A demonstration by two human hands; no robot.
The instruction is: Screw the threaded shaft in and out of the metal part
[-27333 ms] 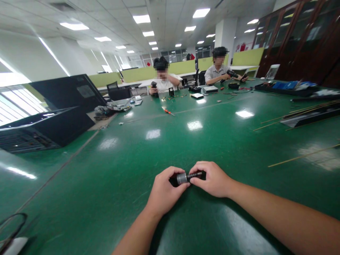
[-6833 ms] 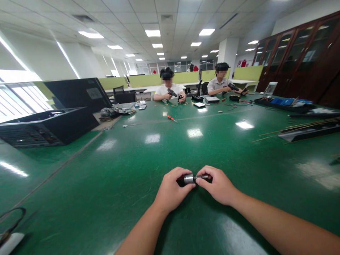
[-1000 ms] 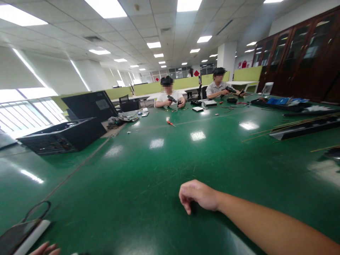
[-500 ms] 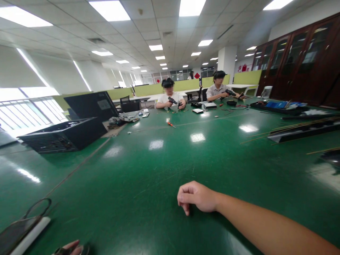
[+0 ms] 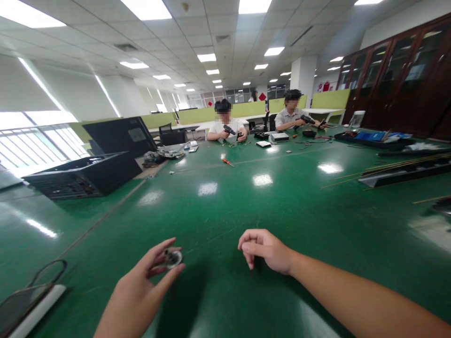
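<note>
My left hand point(image 5: 146, 279) is raised over the near part of the green table point(image 5: 218, 206), palm turned inward. Between its thumb and fingers it grips a small round part point(image 5: 174, 259) with a pale silvery rim and a dark middle; its exact kind is unclear. To the right, my right hand point(image 5: 264, 249) rests on the tabletop with its fingers curled loosely and the thumb against them. Nothing shows in it. A gap of bare green surface separates the two hands.
An open black computer case point(image 5: 88, 173) stands at the left. An orange screwdriver point(image 5: 227, 162) lies farther back. Two people with power drills point(image 5: 229, 129) sit across the table. Black trays and thin rods point(image 5: 387, 169) lie right; a dark flat device point(image 5: 24, 310) is at the near left.
My left hand has come up from the bottom edge toward the middle, carrying the small round part. My right hand keeps its curled pose, appearing slightly higher in view.
</note>
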